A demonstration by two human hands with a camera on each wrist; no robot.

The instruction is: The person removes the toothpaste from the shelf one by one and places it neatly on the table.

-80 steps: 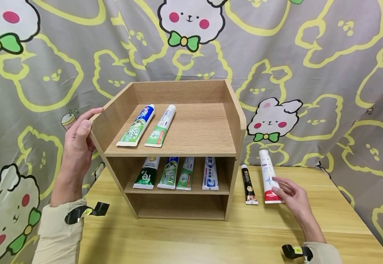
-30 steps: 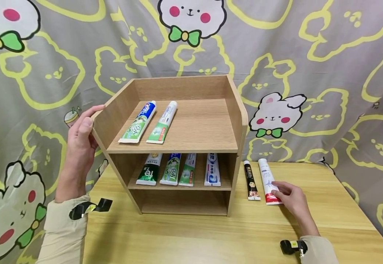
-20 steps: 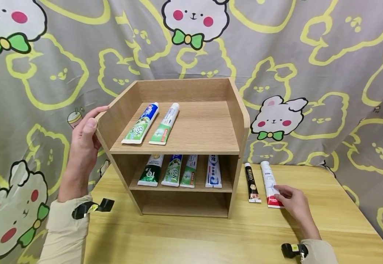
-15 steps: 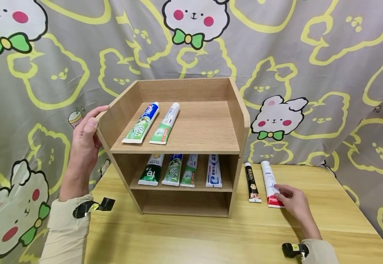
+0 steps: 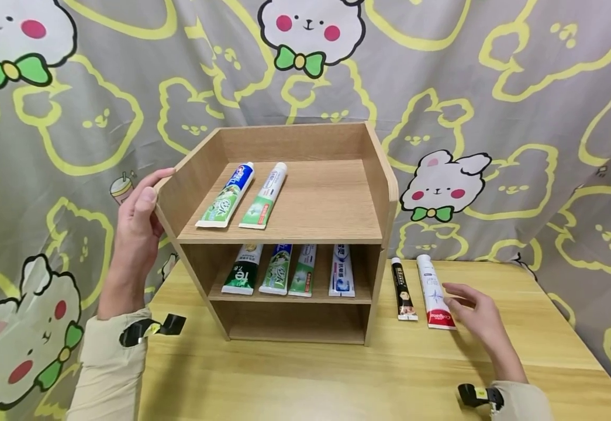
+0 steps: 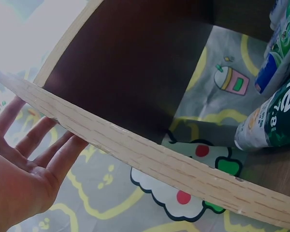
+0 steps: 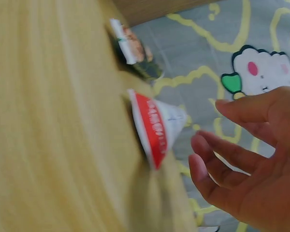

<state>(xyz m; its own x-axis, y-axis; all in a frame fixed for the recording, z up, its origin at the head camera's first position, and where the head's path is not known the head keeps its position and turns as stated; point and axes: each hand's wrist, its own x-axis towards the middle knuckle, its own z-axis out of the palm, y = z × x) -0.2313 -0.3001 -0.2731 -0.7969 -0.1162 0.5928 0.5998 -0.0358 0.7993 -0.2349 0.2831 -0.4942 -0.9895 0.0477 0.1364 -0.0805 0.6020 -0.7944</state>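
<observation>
In the head view, my left hand (image 5: 137, 240) holds the left side panel of a wooden shelf unit (image 5: 284, 241), thumb by its front edge. The left wrist view has its fingers (image 6: 63, 157) against the panel's outer face, tips hidden. My right hand (image 5: 480, 313) hovers just right of a white and red Colgate toothpaste tube (image 5: 434, 292) lying on the table. In the right wrist view, its fingers (image 7: 232, 150) are spread and apart from the tube. Left of that tube lies a slimmer black toothpaste tube (image 5: 402, 290).
On the top shelf lie a blue and green tube (image 5: 226, 196) and a white and green tube (image 5: 264, 196). The middle shelf holds several tubes, among them a dark green one (image 5: 242, 270). The wooden table (image 5: 305, 380) meets a patterned curtain (image 5: 442, 76) behind.
My right hand has let go of the Colgate tube and moved slightly right. Earlier the tube shifted a little toward me on the table. The left hand stays on the shelf unit.
</observation>
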